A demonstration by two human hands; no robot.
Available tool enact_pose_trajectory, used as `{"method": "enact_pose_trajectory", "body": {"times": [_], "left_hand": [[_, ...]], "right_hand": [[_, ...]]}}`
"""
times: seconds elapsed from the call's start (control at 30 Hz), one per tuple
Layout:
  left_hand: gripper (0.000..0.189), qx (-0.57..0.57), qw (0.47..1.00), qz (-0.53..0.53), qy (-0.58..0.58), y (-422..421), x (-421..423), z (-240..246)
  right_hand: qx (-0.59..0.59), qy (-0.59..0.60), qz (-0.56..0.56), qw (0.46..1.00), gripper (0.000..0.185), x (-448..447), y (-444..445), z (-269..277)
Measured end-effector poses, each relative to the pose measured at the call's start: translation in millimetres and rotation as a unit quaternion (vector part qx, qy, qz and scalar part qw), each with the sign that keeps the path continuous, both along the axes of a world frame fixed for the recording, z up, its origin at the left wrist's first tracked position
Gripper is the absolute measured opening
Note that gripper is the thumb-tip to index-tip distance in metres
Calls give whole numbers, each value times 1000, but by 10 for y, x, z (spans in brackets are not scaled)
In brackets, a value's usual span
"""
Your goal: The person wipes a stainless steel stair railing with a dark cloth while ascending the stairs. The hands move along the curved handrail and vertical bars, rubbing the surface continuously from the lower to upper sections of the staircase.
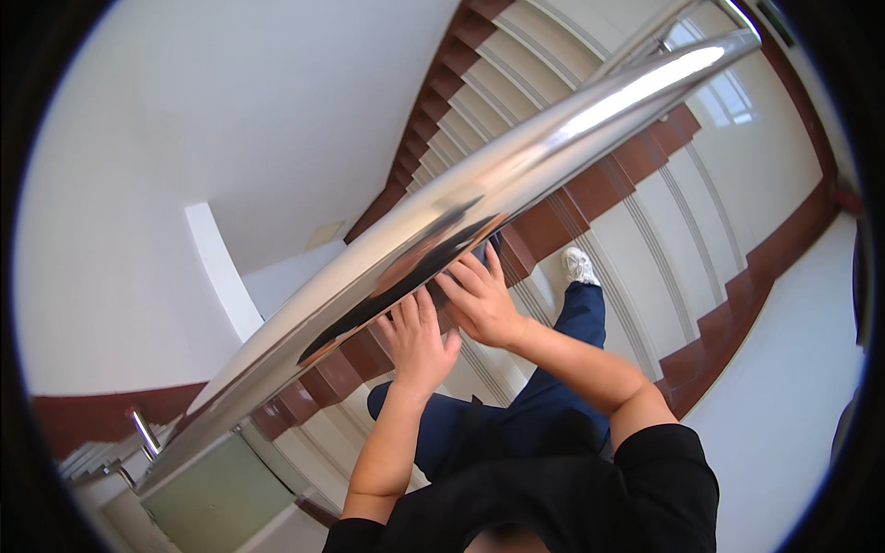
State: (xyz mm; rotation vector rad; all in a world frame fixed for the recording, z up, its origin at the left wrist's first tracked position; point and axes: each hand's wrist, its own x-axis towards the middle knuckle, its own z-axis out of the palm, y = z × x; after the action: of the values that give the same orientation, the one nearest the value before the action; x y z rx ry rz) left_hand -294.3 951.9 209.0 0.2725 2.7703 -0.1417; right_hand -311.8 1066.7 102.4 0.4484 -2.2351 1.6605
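A thick polished metal handrail crosses the view diagonally, with a dark reflection on its surface. My left hand reaches to its near lower edge, fingers pointing up and thumb held apart. Close beside it, on the right, is my right hand, fingers spread along the same edge. The rail hides some of the fingertips, so whether they press on it or hold something beneath it cannot be told. Between the hands a small dark patch shows below the rail; what it is remains unclear.
I stand on pale stair treads with dark grooved strips and red-brown edging. My white shoe rests on one tread. Beyond the rail another flight runs along a white wall. A greenish panel lies at lower left.
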Motion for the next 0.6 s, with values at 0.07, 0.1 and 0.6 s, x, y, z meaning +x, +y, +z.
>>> {"method": "enact_pose_trajectory", "body": {"times": [0.07, 0.1, 0.6], "left_hand": [[94, 44, 998, -18, 32, -55, 175, 269], [93, 69, 994, -38, 80, -70, 282, 375], [75, -10, 927, 85, 365, -1235, 967, 2522]], "right_hand": [[-8, 15, 13, 1000, 51, 188, 32, 345], [-7, 49, 13, 999, 50, 285, 53, 508], [152, 196, 183, 951, 51, 100, -1329, 2959]]}}
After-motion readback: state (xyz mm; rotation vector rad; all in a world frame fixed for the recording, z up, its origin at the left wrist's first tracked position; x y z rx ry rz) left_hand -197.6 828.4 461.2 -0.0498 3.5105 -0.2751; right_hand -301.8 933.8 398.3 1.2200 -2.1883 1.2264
